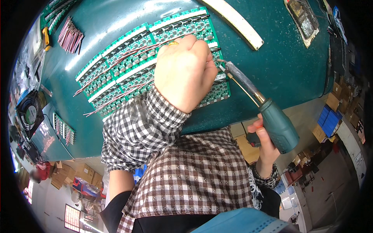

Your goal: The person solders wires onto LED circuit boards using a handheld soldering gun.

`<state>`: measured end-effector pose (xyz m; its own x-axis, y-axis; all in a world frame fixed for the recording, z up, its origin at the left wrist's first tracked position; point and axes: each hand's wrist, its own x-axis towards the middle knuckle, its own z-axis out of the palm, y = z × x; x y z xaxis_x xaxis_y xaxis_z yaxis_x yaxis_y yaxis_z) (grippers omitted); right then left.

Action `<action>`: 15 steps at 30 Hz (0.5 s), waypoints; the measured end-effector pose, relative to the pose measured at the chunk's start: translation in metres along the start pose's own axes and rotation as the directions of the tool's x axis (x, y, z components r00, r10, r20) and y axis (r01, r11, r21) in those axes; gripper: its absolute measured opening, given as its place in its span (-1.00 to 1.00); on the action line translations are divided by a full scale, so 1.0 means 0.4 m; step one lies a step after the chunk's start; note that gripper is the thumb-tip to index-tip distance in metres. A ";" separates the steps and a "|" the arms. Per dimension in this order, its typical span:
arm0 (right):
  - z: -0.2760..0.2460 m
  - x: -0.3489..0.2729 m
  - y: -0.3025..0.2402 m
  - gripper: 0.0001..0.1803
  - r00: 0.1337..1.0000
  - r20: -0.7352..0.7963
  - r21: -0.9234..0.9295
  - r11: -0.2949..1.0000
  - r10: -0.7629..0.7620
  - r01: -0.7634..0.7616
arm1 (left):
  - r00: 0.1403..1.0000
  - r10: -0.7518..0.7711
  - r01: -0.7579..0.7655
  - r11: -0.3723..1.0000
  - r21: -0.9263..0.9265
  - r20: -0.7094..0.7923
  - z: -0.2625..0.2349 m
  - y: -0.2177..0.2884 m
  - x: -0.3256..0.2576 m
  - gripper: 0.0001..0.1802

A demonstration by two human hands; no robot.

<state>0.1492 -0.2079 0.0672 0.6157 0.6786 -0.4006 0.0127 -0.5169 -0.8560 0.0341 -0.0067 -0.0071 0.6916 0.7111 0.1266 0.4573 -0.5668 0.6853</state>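
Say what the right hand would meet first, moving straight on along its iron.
Likely the circuit boards, right by the iron's tip; the left hand is near too, and depth is unclear.

Desk: green, shiny, pale specks scattered at right. Directly on it: green circuit boards side by side in rows, center. Upper left, bundle of pinkish and dark wires, yellow-handled tool near it, more boards in the corner. Small board lower left. Long white strip top; grimy block upper right.
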 end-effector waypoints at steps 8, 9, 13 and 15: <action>-0.002 -0.003 0.006 -0.64 1.000 -0.013 -0.014 1.000 0.013 -0.013 | 1.000 -0.009 0.009 1.000 -0.009 0.009 0.000 0.001 0.000 -0.87; -0.001 -0.003 0.007 -0.64 1.000 -0.014 -0.014 1.000 0.013 -0.013 | 1.000 -0.008 0.008 1.000 -0.005 0.008 0.000 0.002 0.000 -0.87; 0.001 -0.002 0.006 -0.64 1.000 -0.023 -0.017 1.000 0.016 -0.016 | 1.000 -0.013 0.013 1.000 -0.003 0.010 -0.003 0.002 0.000 -0.87; -0.001 -0.003 0.006 -0.64 1.000 -0.020 -0.023 1.000 0.019 -0.020 | 1.000 -0.009 0.009 1.000 -0.001 0.007 -0.003 0.002 0.000 -0.87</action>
<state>0.1486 -0.2101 0.0659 0.6315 0.6579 -0.4103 0.0187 -0.5420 -0.8402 0.0340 -0.0069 -0.0057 0.6915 0.7132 0.1150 0.4630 -0.5597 0.6873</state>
